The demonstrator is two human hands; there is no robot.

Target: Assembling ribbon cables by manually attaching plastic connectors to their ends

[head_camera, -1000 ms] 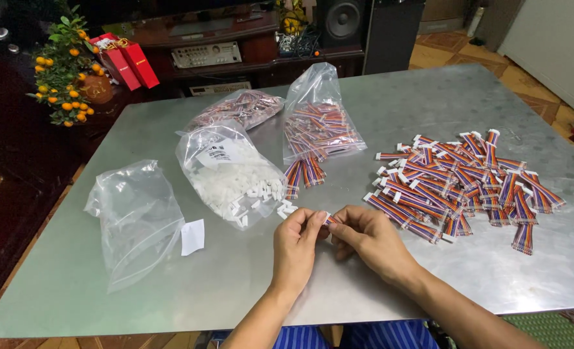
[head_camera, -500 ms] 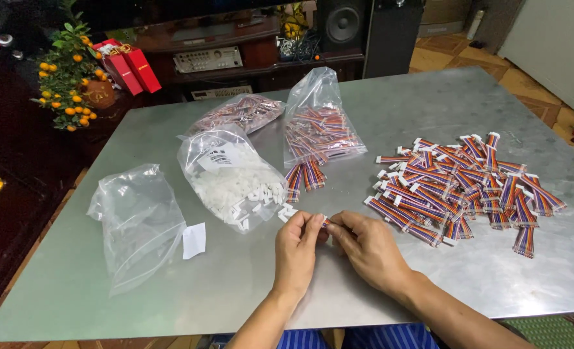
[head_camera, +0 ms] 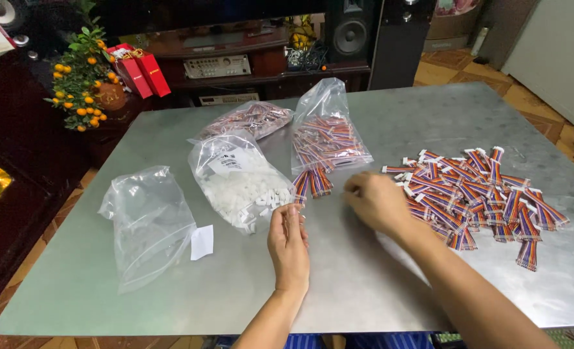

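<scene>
My left hand [head_camera: 288, 240] rests over the metal table [head_camera: 364, 291] with its fingers stretched out side by side. Its fingertips are close to the white connectors spilling from a clear bag [head_camera: 238, 178], and nothing shows in it. My right hand [head_camera: 374, 203] is blurred, with curled fingers pointing left toward a small bundle of striped ribbon cables [head_camera: 313, 183]. I cannot make out whether it holds anything. A large loose pile of the same cables [head_camera: 481, 187] lies just right of that hand.
An empty clear bag [head_camera: 148, 223] with a white slip [head_camera: 201, 242] lies at the left. Two more bags of cables [head_camera: 326, 139] [head_camera: 248, 119] stand at the back. Behind the table are a shelf with audio gear, a speaker [head_camera: 350, 35], red boxes and a small orange tree [head_camera: 83, 77].
My hands were joined near the table's front edge, working a small piece between the fingertips. They have parted: the right hand moved up and right, the left stayed with its fingers straightened.
</scene>
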